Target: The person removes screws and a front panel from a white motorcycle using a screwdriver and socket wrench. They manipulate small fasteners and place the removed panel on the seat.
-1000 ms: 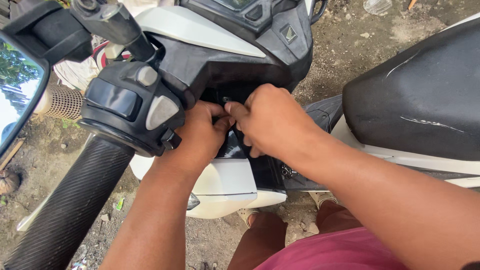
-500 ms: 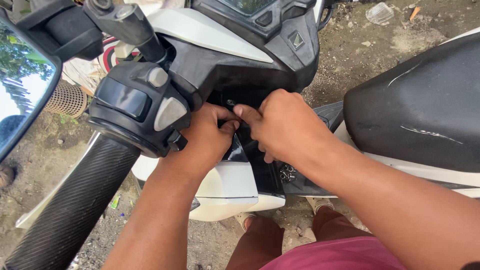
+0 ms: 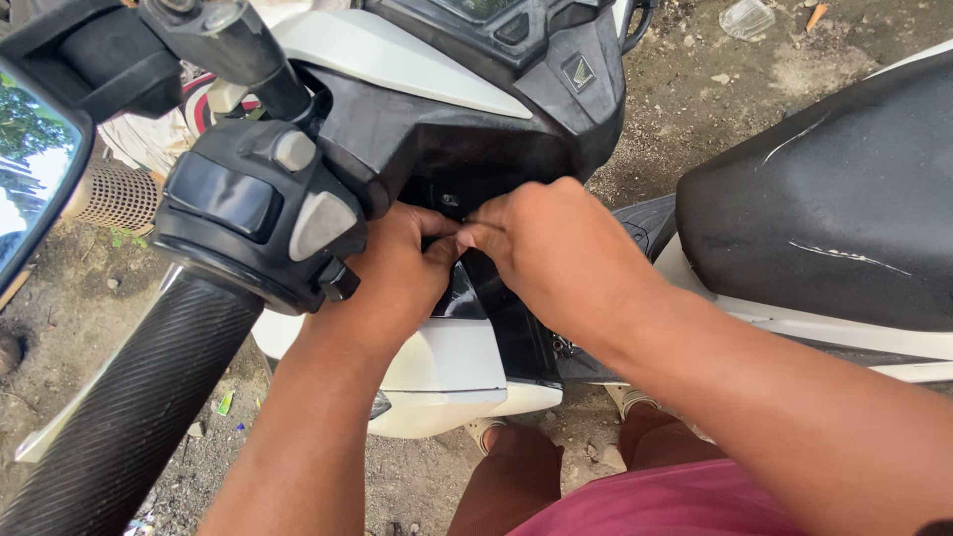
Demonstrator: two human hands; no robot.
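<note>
**Both hands at the scooter's inner panel**

My 2 hands meet under the handlebar, at the black inner panel of the scooter. My left hand is curled, its thumb and fingers pinched toward the panel's top edge. My right hand comes in from the other side, also curled, its fingertips pressing right against my left thumb. Something small may be gripped between them, but my own knuckles hide it, so I cannot tell what either hand is holding, only that neither is slack or spread.

The panel lies straight ahead of both hands and runs down and away below them, its long axis sloping toward the floorboard. The dark recess sits just above my fingertips. Both hands are touching the spot, with the right one lying over more of the panel.

Left of my left hand is the switch housing and the grip; below my left hand is the white fairing; right of my right hand, well apart, is the seat.
</note>
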